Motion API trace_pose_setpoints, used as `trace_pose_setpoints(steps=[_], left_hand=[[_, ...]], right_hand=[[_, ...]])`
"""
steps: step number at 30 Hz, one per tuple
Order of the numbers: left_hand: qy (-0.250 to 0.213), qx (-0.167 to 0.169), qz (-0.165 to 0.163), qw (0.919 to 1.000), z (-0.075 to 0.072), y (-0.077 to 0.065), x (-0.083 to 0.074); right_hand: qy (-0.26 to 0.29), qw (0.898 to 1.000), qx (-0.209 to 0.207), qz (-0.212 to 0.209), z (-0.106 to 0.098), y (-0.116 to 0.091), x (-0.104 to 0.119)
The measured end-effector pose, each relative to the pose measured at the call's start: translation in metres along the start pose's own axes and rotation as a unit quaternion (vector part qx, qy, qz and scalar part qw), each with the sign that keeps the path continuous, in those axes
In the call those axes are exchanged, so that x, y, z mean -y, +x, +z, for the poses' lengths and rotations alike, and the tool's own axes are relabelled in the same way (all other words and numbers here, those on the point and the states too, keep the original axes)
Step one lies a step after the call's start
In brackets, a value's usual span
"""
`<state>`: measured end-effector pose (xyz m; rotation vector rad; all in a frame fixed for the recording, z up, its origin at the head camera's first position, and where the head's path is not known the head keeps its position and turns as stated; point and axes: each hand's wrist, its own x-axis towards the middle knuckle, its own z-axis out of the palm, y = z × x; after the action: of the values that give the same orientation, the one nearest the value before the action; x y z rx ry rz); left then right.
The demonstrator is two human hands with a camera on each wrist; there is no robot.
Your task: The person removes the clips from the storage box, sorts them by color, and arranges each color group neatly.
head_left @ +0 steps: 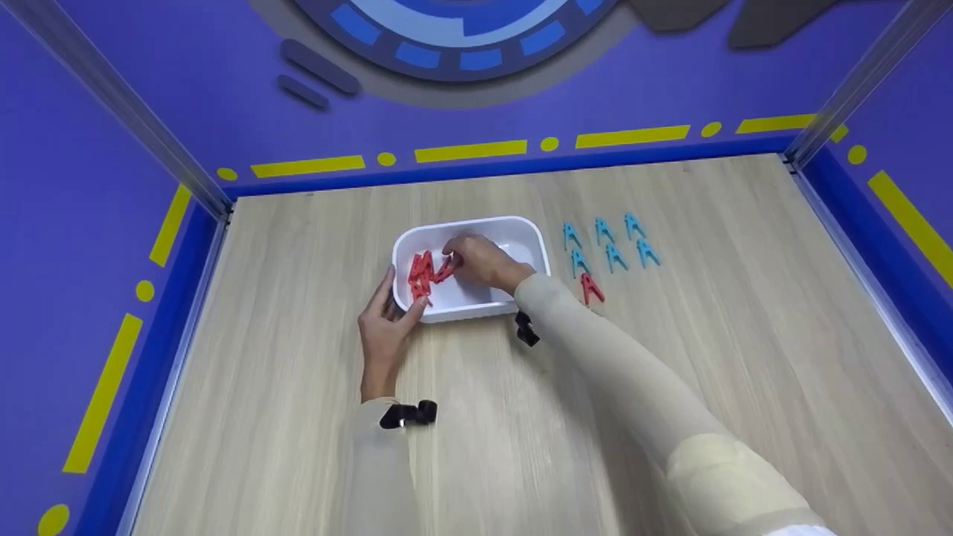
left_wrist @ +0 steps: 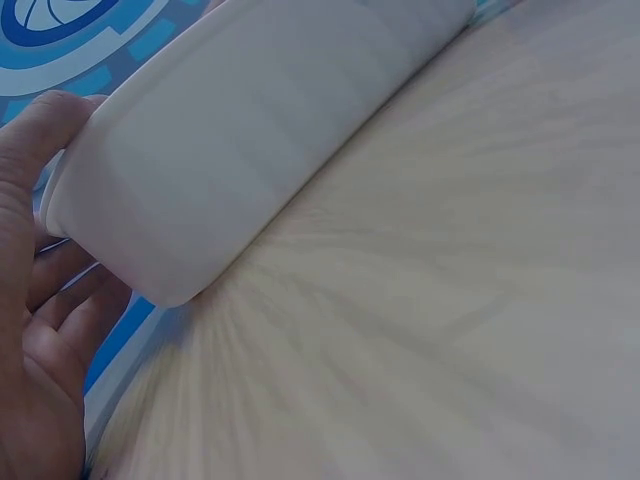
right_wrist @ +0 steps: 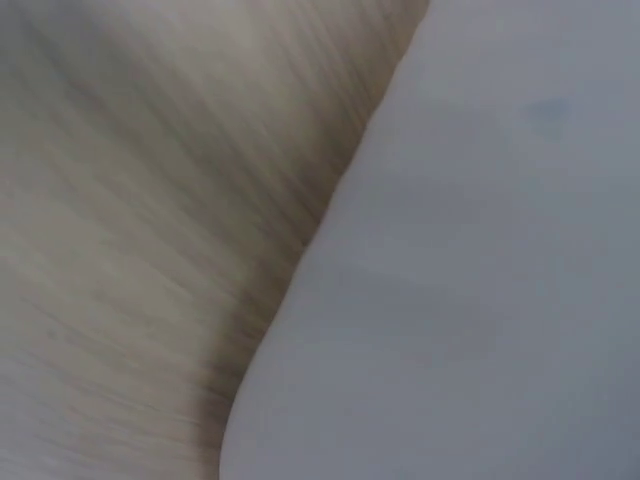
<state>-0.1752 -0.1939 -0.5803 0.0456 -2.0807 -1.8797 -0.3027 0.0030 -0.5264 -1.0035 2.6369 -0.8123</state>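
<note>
A white plastic tub (head_left: 488, 310) stands on the table with several red clothespins (head_left: 418, 277) gathered at its left end. My left hand (head_left: 383, 335) holds the tub's near left corner, thumb at the rim and fingers along the outer wall; the left wrist view shows this hand (left_wrist: 45, 270) around the tub's end (left_wrist: 190, 190). Reaching inside, my right hand (head_left: 480, 260) pinches a red clothespin (head_left: 445, 269) beside the others. The right wrist view shows only the tub's pale outer wall (right_wrist: 450, 300) close up, with the right hand out of sight.
Right of the tub, several teal clothespins (head_left: 614, 257) lie in two rows on the wooden table (head_left: 298, 298). One red clothespin (head_left: 591, 289) lies just nearer than them, close to my right sleeve. Blue-purple panels (head_left: 476, 119) wall the table at the back and sides.
</note>
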Motion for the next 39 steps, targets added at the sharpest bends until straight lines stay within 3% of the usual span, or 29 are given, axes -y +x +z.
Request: trace_pose_setpoints(steps=[7,18,24,34,39], left_hand=[[0.011,0.001,-0.003,0.9999,0.0,0.0,0.0],[0.0,-0.003,-0.001,1.0,0.0,0.0,0.0],[0.008,-0.014,0.019,0.9997,0.002,0.001,-0.001],[0.026,-0.01,0.059,0.9979,0.004,-0.008,-0.036],[0.05,-0.011,0.072,0.9961,0.004,-0.008,-0.039]], right_hand=[[-0.019,1.0,-0.02,0.005,0.0,-0.003,0.0],[-0.015,0.999,-0.009,0.033,-0.001,-0.01,-0.001],[-0.015,0.999,-0.015,0.024,-0.001,-0.012,-0.004],[-0.013,0.999,-0.015,0.034,0.0,-0.013,-0.004],[-0.011,0.999,-0.011,0.048,0.0,-0.014,-0.004]])
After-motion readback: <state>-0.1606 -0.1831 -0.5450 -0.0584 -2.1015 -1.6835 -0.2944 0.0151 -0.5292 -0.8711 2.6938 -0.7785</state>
